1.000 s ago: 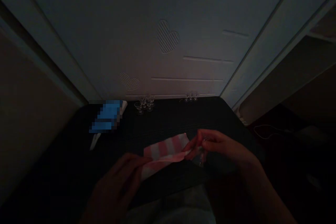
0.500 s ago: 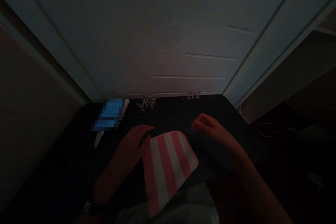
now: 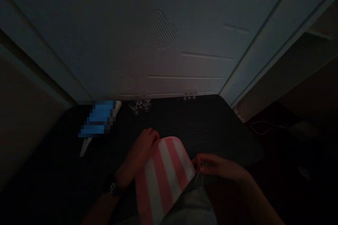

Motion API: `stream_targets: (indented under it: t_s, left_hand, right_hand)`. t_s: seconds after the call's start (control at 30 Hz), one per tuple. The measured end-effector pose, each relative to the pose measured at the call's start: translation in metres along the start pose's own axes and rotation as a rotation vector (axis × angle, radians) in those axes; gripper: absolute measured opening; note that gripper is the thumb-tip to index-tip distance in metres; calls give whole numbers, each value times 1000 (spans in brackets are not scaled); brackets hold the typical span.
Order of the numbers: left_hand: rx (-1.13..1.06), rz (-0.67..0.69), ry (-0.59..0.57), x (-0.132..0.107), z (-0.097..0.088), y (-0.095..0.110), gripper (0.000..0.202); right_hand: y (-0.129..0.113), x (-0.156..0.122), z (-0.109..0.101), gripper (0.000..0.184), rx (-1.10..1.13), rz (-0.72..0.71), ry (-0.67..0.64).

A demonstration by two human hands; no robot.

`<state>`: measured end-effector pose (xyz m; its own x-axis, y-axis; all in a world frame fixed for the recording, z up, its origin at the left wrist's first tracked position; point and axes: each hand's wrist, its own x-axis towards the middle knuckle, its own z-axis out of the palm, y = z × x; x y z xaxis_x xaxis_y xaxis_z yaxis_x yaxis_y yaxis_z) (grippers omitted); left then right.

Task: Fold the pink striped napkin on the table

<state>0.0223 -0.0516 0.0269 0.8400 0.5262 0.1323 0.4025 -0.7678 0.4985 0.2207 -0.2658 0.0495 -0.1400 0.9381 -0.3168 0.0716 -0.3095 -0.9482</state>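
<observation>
The scene is very dark. A pink-and-white striped cloth (image 3: 162, 174) lies over the near edge of a black table (image 3: 200, 126) and hangs down toward my lap. My left hand (image 3: 139, 156) rests on the cloth's left edge, fingers curled at its top corner. My right hand (image 3: 215, 167) is at the cloth's right edge with fingers pinched together; a small clear thing glints beneath them, too dim to name.
Small clear glass items (image 3: 139, 103) stand at the back of the table by a white panel with heart shapes (image 3: 162, 33); a second group of glass items (image 3: 190, 95) is further right. A blurred blue object (image 3: 97, 119) lies at the back left. A cable (image 3: 264, 126) lies on the floor, right.
The cloth went from held up between both hands to spread flat over the table edge. My right hand reached out toward the back of the table, then came back to the cloth's right edge.
</observation>
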Motion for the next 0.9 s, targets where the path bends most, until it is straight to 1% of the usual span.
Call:
stream_targets:
  t_s: [0.07,0.17,0.3,0.37,0.43,0.5,0.53,0.6,0.63,0.67,0.7,0.77,0.83,0.9]
  left_hand:
    - [-26,-50,18,-4,-5,-4,20]
    - [-61,-157,67,-12,-17,-12,20]
    - [-53,-290,121,-23,-35,-24,20]
    - [-50,-337,124,-29,-41,-31,21]
    - [-75,-374,107,-38,-43,-36,21]
    - [-177,-412,80,-49,-40,-38,23]
    - [-270,-431,63,-55,-38,-37,24]
    - [-489,-492,-8,-66,-34,-33,26]
    - [-551,-527,-51,-71,-33,-31,26]
    - [-561,-558,-70,-74,-32,-29,25]
    - [-534,-576,-62,-77,-32,-28,24]
    - [-395,-565,0,-80,-34,-26,22]
    - [-231,-492,86,-79,-36,-24,20]
    - [-98,-365,167,-75,-34,-24,20]
  right_hand:
    - [-3,7,3,27,-45,-12,-47]
    - [-13,19,6,26,-109,-57,-93]
    - [-25,34,7,26,-108,-121,-106]
    - [-31,43,1,26,-133,-145,-54]
    - [-41,54,-10,27,-160,-154,-4]
    - [-55,68,-25,28,-154,-156,10]
    - [-63,75,-33,28,-158,-156,24]
    - [-78,91,-49,28,-236,-178,119]
    - [-84,98,-56,28,-278,-192,168]
    - [-87,103,-62,28,-318,-201,218]
    - [-88,108,-67,29,-356,-201,263]
    - [-81,110,-73,30,-434,-186,375]
    - [-66,106,-73,29,-514,-163,506]
    - [-50,96,-68,29,-556,-154,589]
